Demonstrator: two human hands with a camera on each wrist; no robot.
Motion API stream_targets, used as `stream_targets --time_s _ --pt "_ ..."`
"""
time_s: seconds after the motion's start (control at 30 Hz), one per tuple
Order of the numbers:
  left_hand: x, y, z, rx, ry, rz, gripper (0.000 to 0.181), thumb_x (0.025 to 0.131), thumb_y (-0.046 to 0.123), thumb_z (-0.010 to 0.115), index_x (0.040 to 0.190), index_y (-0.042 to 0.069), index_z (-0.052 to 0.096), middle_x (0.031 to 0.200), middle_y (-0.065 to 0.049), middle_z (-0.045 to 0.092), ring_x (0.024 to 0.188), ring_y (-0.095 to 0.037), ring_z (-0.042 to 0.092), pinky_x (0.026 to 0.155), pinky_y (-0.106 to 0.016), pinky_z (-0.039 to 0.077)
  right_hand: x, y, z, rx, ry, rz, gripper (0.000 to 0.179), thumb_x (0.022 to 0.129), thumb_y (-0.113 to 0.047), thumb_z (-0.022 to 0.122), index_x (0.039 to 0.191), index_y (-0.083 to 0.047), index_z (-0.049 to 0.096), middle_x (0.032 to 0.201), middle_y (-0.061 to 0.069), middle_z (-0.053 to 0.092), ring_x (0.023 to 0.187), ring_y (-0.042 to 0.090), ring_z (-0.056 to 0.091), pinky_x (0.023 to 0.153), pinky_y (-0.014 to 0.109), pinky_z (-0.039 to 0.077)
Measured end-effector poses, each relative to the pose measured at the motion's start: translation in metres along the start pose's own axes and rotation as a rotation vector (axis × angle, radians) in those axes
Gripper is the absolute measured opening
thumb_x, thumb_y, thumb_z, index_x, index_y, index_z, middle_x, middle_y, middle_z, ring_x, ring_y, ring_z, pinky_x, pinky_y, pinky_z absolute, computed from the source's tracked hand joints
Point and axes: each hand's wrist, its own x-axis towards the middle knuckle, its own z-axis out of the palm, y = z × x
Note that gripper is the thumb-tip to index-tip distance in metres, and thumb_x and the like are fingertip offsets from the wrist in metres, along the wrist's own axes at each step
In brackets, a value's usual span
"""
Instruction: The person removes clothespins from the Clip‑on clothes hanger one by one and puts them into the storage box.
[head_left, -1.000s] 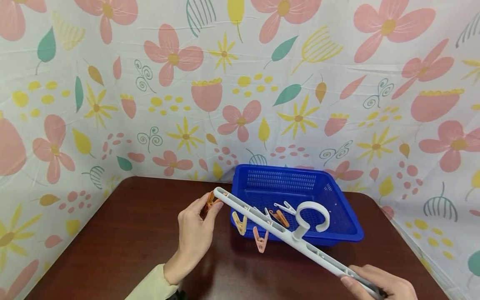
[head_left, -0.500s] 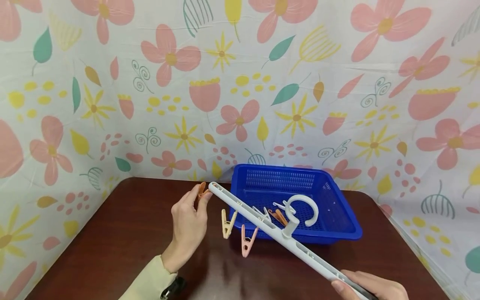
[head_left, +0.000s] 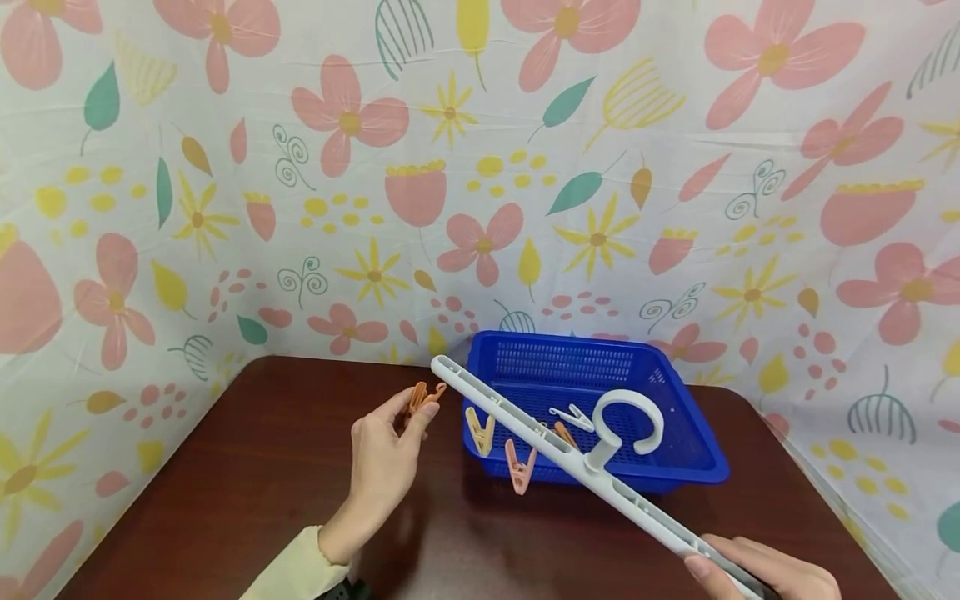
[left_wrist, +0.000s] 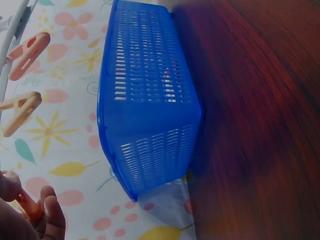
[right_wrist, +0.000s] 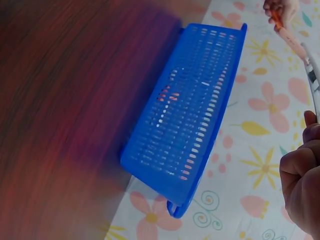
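Observation:
A white plastic hanger bar point(head_left: 487, 400) with a round hook slants across the head view, its right end gripped by my right hand point(head_left: 776, 571). My left hand point(head_left: 386, 467) pinches an orange clothespin point(head_left: 418, 396) between thumb and fingers. The pin's small hooked tip points toward the bar's left end, with a narrow gap between them in the head view. From the bar hang a yellow clothespin point(head_left: 480, 432) and a pink clothespin point(head_left: 520, 468), both also seen in the left wrist view. Fingers partly hide the orange pin.
Behind the bar, a blue perforated basket point(head_left: 693, 417) stands on the dark red-brown table point(head_left: 270, 433). Inside it lie a white clothespin point(head_left: 573, 417) and an orange one point(head_left: 564, 433), partly covered by the bar. A flowered cloth point(head_left: 480, 275) hangs behind the table.
The orange clothespin has turned in my left fingers, its hooked tip now facing the bar. The bar dipped left and came back right, its hanging pins swinging along.

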Motion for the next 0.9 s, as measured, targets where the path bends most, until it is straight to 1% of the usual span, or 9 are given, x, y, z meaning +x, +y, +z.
stream_targets --time_s 0.13,0.23,0.33,0.47,0.6,0.7,0.8,0.9 --pt "0.001 -0.002 0.001 0.002 -0.018 -0.005 0.031 0.096 0.028 0.079 0.119 0.007 0.078 0.070 0.005 0.067 0.061 -0.013 0.063 0.050 -0.026 0.047 0.001 0.001 -0.002 -0.024 0.002 0.019 0.023 0.078 -0.002 0.092 0.083 -0.020 0.079 0.058 -0.014 0.056 0.045 0.000 0.049 0.042 0.019 0.038" --pt "0.002 -0.003 0.001 0.008 -0.027 -0.008 0.032 0.095 0.030 0.080 0.118 0.009 0.079 0.072 0.005 0.069 0.062 -0.012 0.063 0.051 -0.025 0.048 0.003 0.002 -0.003 -0.033 0.018 0.037 0.021 0.078 -0.002 0.092 0.082 -0.019 0.079 0.057 -0.013 0.056 0.044 0.001 0.048 0.041 0.019 0.037" --pt "0.004 -0.004 0.001 0.030 -0.020 0.001 0.034 0.091 0.031 0.084 0.118 0.010 0.081 0.081 0.004 0.074 0.066 -0.011 0.063 0.054 -0.025 0.049 0.004 0.003 -0.005 -0.039 0.027 0.047 0.020 0.078 -0.003 0.092 0.082 -0.018 0.080 0.057 -0.013 0.056 0.045 0.001 0.048 0.041 0.019 0.037" --pt "0.007 -0.003 0.002 0.047 -0.010 0.024 0.036 0.086 0.026 0.090 0.118 0.011 0.082 0.093 0.002 0.077 0.072 -0.010 0.066 0.057 -0.025 0.049 0.006 0.004 -0.009 -0.046 0.022 0.042 0.021 0.078 -0.003 0.093 0.083 -0.019 0.080 0.057 -0.012 0.057 0.045 0.001 0.049 0.042 0.019 0.037" --pt "0.009 -0.001 0.003 0.034 -0.028 0.021 0.038 0.084 0.022 0.092 0.119 0.012 0.082 0.098 0.000 0.074 0.073 -0.010 0.070 0.060 -0.024 0.052 0.009 0.005 -0.013 -0.057 0.026 0.050 0.018 0.079 -0.005 0.092 0.084 -0.017 0.080 0.059 -0.011 0.058 0.045 0.002 0.050 0.042 0.020 0.037" --pt "0.009 0.000 0.004 0.035 -0.050 0.010 0.039 0.084 0.021 0.092 0.121 0.012 0.081 0.099 0.000 0.069 0.074 -0.010 0.070 0.063 -0.025 0.054 0.010 0.007 -0.015 -0.073 0.033 0.071 0.015 0.080 -0.007 0.092 0.085 -0.015 0.081 0.060 -0.010 0.059 0.045 0.003 0.050 0.042 0.021 0.037" --pt "0.009 0.001 0.005 0.045 -0.074 0.006 0.040 0.086 0.018 0.090 0.124 0.010 0.080 0.099 -0.001 0.066 0.077 -0.010 0.069 0.067 -0.025 0.056 0.011 0.008 -0.017 -0.092 0.041 0.070 0.016 0.080 -0.008 0.093 0.084 -0.017 0.080 0.061 -0.010 0.060 0.045 0.002 0.051 0.043 0.020 0.039" --pt "0.011 0.001 0.006 0.076 -0.089 0.019 0.040 0.088 0.014 0.088 0.126 0.006 0.078 0.101 -0.003 0.066 0.075 -0.010 0.069 0.066 -0.025 0.056 0.012 0.008 -0.019 -0.090 0.055 0.057 0.018 0.078 -0.006 0.094 0.083 -0.018 0.080 0.062 -0.010 0.062 0.046 0.002 0.051 0.044 0.018 0.039"
